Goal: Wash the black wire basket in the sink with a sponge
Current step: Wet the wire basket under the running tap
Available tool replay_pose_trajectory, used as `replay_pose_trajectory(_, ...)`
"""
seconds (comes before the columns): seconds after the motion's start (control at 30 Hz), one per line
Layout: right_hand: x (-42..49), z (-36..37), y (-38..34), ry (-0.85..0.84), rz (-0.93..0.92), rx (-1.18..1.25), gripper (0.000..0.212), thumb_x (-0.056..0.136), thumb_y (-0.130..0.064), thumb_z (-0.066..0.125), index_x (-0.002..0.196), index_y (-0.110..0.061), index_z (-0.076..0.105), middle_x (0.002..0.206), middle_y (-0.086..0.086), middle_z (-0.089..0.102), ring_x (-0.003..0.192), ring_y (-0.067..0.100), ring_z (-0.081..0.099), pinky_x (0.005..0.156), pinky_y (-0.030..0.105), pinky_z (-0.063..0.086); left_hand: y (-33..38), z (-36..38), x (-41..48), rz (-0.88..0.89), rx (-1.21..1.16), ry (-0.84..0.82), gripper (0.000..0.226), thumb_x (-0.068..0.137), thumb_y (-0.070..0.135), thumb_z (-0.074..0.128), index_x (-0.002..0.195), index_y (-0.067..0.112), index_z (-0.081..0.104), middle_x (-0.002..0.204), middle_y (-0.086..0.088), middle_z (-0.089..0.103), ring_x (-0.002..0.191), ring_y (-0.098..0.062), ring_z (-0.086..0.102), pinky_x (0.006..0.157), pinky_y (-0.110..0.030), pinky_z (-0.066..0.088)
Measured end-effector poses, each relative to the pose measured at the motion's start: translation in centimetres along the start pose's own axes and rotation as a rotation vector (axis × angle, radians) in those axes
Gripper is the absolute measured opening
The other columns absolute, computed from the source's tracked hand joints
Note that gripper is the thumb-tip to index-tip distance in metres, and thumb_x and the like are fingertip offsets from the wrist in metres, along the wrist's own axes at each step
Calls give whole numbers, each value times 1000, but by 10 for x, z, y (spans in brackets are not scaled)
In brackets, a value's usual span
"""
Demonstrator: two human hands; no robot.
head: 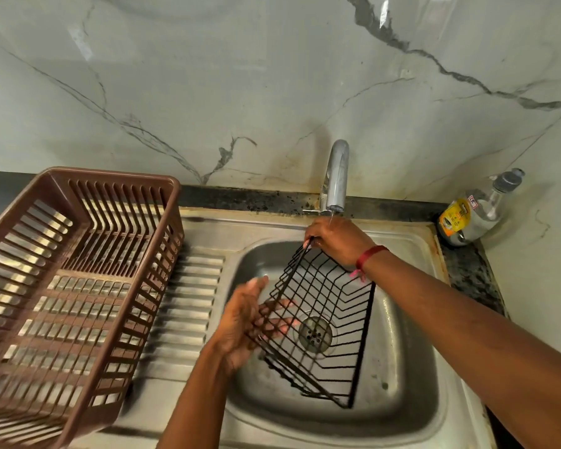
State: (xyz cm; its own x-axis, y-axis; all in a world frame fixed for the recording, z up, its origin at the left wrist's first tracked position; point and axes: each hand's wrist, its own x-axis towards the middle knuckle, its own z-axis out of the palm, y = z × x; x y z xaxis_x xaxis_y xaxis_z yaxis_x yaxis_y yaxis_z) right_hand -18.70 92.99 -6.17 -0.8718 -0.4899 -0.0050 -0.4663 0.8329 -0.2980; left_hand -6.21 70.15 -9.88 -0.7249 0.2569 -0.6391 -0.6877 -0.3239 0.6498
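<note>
The black wire basket (325, 319) hangs tilted over the sink (405, 367) bowl, its rearmost corner gripped by the right hand (336, 242), the left hand (240, 322), fingers straight, flat against its side.

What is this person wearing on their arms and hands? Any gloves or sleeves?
No gloves, and no sleeves in view: both forearms are bare. A red thread band with a pinkish loose end circles the wrist of the right hand. The left hand wears nothing.
</note>
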Motion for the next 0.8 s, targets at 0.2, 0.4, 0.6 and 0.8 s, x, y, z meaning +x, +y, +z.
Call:
replay_pose_trajectory(0.2, -13, 1, 14, 27, 169, 23, 16, 92, -26, 60, 99, -17, 71, 95, 8, 70, 93, 24, 62, 82, 34, 49, -12, -24, -9, 100, -319, 6, 126, 47, 63, 97, 151, 10, 48, 142, -29, 59, 134, -45, 57, 107, -59, 50)
replay_pose_trajectory(0.4, -21, 12, 20, -51, 300, -10, 26, 91, -39, 60, 97, -16, 70, 87, 7, 68, 81, 21, 62, 72, 32, 50, -6, -28, -21, 189, -82, 85, 135, 36, 46, 106, 152, 24, 42, 137, -19, 67, 120, -46, 67, 91, -62, 59)
replay_pose_trajectory(0.6, -18, 13, 3, 61, 225, -17, 27, 84, -35, 67, 102, -15, 65, 100, 3, 61, 92, 17, 56, 79, 34, 52, 9, -18, -21, 282, 48, 227, 107, 46, 41, 85, 144, 29, 44, 122, -14, 74, 98, -43, 75, 70, -48, 64)
replay_pose_trajectory(0.8, -2, -5, -7, -218, 357, 426, 22, 87, -5, 52, 84, -5, 74, 83, 8, 74, 71, 12, 68, 69, 19, 53, 19, -16, -21, 239, 95, 263, 82, 49, 51, 77, 118, 13, 57, 122, -20, 69, 96, -56, 71, 63, -43, 60)
